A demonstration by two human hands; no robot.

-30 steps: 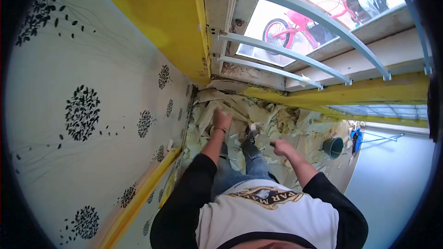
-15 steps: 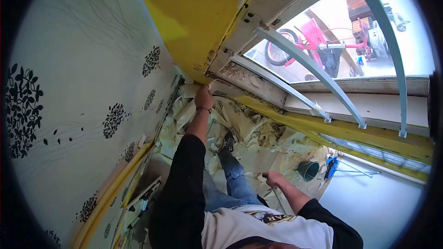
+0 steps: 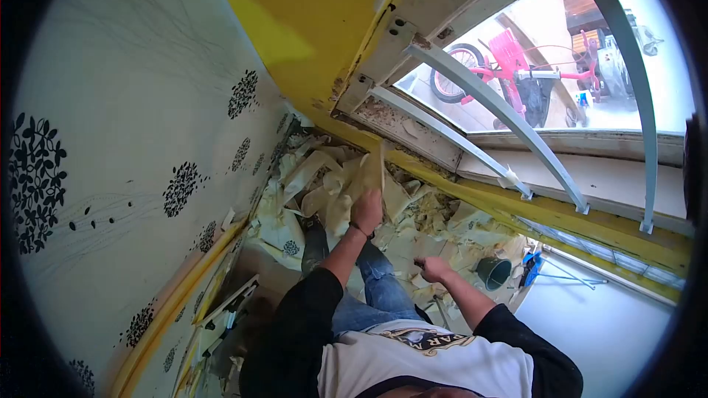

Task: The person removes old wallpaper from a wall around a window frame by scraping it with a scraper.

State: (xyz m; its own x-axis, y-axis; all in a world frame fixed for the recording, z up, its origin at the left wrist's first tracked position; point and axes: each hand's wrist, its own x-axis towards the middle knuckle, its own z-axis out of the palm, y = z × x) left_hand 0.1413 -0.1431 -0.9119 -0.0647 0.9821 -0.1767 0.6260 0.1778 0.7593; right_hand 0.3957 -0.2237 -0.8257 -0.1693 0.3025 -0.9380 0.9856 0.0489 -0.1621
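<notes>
My left hand is closed around a pale strip of wallpaper that sticks up from the fist, out over the floor. My right hand is closed at my right side, with a small dark end poking out of it; what it belongs to I cannot make out. Torn wallpaper scraps lie heaped around my feet and along the base of the yellow wall.
To the left stands a wall with black leaf patterns. A barred window is at upper right, a pink bicycle beyond it. A dark green bucket stands on the floor beside a blue tool. Yellow rolled material lies along the left wall.
My left hand has come away from the corner below the window, back toward my body and to the right, with the wallpaper strip in it. My right hand has barely moved.
</notes>
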